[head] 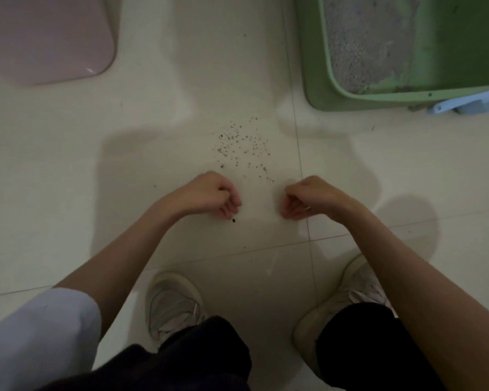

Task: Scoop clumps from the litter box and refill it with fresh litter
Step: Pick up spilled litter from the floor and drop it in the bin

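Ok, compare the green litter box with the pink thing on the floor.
The green litter box is a deep tub holding grey litter; the pink thing looks flat and bears nothing. The box sits top right, the pink thing top left. Both rest on the pale tiled floor and have rounded corners.

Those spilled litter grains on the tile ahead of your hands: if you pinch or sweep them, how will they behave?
The scattered litter grains look tiny and loose, so pinching probably lifts only a few. The floor tile looks smooth and glossy, so swept grains will likely skid and roll apart. They seem dry, unclumped, probably nearly weightless.
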Demonstrator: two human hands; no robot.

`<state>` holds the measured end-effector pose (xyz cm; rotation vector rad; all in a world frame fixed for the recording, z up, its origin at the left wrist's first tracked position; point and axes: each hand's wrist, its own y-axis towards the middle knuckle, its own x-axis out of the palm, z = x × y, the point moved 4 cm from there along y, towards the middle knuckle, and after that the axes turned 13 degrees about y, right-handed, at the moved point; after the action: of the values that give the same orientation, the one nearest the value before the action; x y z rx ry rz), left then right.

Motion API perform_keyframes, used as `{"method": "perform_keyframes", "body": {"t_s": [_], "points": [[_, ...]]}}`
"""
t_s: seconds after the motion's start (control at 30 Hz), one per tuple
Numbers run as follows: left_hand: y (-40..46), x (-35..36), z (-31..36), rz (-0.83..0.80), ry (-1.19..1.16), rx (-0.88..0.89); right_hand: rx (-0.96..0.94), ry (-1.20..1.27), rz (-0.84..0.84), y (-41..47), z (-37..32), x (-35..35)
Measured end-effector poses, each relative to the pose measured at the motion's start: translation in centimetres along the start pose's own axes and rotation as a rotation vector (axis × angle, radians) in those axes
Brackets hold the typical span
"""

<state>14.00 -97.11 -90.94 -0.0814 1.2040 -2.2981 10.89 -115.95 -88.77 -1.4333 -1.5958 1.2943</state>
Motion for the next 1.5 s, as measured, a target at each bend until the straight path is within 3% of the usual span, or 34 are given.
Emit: {"method": "perform_keyframes", "body": {"t_s": [0.1,0.27,0.37,0.47,0.67,0.83,0.97,1.03,1.1,1.17,1.33,1.5], "points": [[1.4,1.0,0.6,0.034,-0.104,-0.034,0.032,0.024,-0.043,0.7,0.2,1.2],[2.8,-1.1,2.9,0.244,-0.209,0.010,-0.183,0.234,-0.002,1.7,-3.3,1.8],[2.1,-3.1,2.8,0.365,-0.266,0.030,-0.280,0.348,0.074,1.8,-4.7,1.2],[1.0,-4.4,1.1,0.454,-0.327,-0.013,-0.255,0.407,0.186,1.8,-4.3,-0.4],[1.3,-2.5,0.8,0.338,-0.283,-0.088,-0.187,0.377,0.271,2.3,-2.7,0.9],[2.7,-4.2,4.0,0.427,-0.240,-0.021,-0.281,0.587,0.155,2.2,-6.2,2.8],[1.6,-5.7,2.3,0.556,-0.258,-0.030,-0.319,0.483,0.362,2.5,-4.9,0.1],[0.6,-6.3,0.3,0.759,-0.117,-0.080,-0.300,0.377,0.476,2.7,-3.3,-1.2],[-0.1,-6.1,-0.7,0.847,0.164,-0.163,-0.279,0.332,0.519,3.1,-2.4,-1.4],[0.1,-5.1,-0.2,0.805,0.278,-0.155,-0.305,0.287,0.522,3.4,-2.8,-0.6],[2.4,-3.1,3.7,0.676,0.311,-0.030,-0.404,0.300,0.371,4.1,-6.0,3.3],[2.6,-6.0,4.7,0.753,0.309,-0.008,-0.507,0.290,0.417,4.6,-8.0,1.5]]}}
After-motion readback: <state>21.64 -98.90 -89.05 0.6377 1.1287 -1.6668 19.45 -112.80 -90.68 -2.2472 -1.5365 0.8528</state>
